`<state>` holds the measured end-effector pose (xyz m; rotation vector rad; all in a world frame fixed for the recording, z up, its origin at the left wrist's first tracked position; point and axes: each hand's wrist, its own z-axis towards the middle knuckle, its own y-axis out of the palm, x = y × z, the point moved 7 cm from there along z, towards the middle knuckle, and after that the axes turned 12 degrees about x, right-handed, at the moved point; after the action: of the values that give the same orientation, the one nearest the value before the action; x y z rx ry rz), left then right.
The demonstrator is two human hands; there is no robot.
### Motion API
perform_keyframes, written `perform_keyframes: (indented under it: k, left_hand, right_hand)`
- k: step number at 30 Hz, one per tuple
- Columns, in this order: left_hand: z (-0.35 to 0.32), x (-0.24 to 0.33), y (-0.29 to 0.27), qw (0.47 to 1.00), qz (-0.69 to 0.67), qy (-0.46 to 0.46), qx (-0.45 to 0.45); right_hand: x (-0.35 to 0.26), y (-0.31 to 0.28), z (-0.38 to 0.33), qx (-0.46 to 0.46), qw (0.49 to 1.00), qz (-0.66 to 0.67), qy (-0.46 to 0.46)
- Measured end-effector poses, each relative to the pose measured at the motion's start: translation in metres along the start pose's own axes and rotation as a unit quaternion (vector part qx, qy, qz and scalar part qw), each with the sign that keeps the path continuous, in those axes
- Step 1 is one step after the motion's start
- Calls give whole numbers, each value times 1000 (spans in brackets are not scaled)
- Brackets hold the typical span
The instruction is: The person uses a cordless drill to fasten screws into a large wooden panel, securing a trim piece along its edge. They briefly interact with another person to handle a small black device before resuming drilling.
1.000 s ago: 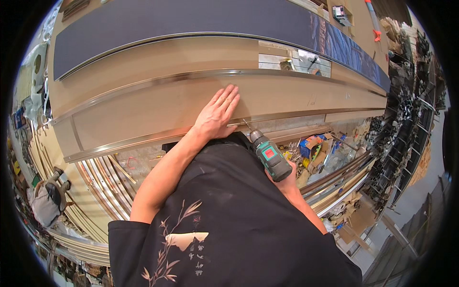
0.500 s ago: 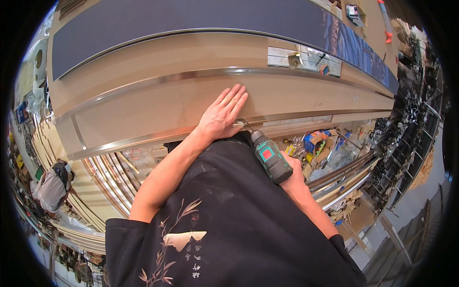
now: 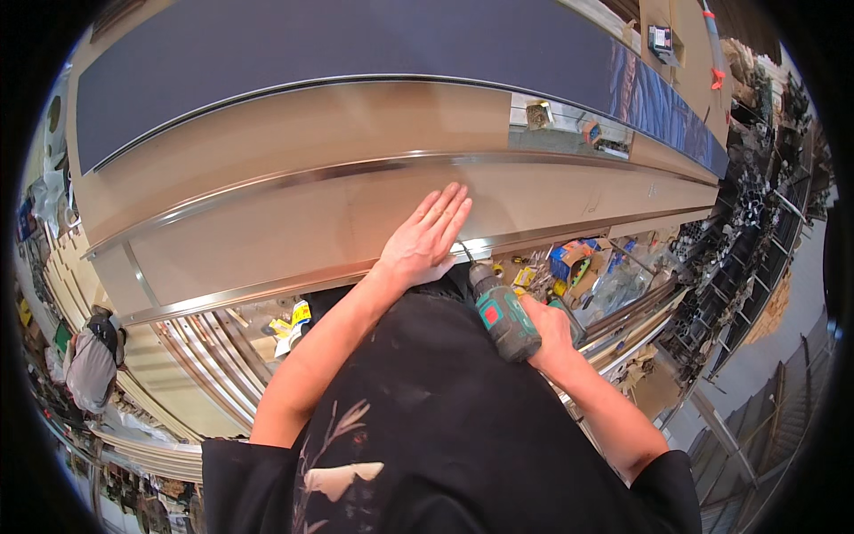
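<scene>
Workshop, tan panel (image 3: pixel 294 233): left hand (image 3: pixel 425 240) flat, fingers spread; right hand (image 3: pixel 550 334) gripping green drill (image 3: pixel 503 313); blue box (image 3: pixel 567 259) beyond.

One view only: head-worn fisheye, the left of a side-by-side pair, so no second view to share scene with. Looks steeply down from above the person's own chest, facing forward over a long beige panel (image 3: pixel 356 222) with metal trim that runs left to right across mid-frame. Close range: black shirt (image 3: pixel 445 427) fills the lower centre, forearms enter from the bottom edge. Left hand (image 3: pixel 425 238) and right hand (image 3: pixel 547 334) with a green drill (image 3: pixel 503 311) sit near frame centre. Picture upright, not mirrored. Straight edges bow hard toward the rim; black circular border all round. Workshop floor and racks (image 3: pixel 747 267) seen far off at the right edge, small and distorted.
</scene>
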<state>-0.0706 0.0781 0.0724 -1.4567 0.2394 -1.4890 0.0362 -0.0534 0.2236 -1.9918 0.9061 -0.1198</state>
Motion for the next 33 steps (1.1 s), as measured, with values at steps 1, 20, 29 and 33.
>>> perform_keyframes:
  k: [1, 20, 29, 33]
  left_hand:
    - [-1, -2, 4, 1000, 13, 8, 6]
    - [-5, -5, 31, 993, 12, 65, 100]
    - [1, -17, 25, 985, 8, 111, 135]
    - [-2, -15, 18, 988, 15, 98, 116]
  right_hand:
    - [1, 1, 2, -10, 1000, -24, -2]
    - [8, -16, 61, 18, 893, -377, -244]
    - [-37, -32, 82, -3, 946, -186, -266]
    - [-29, -33, 87, -48, 958, -158, -233]
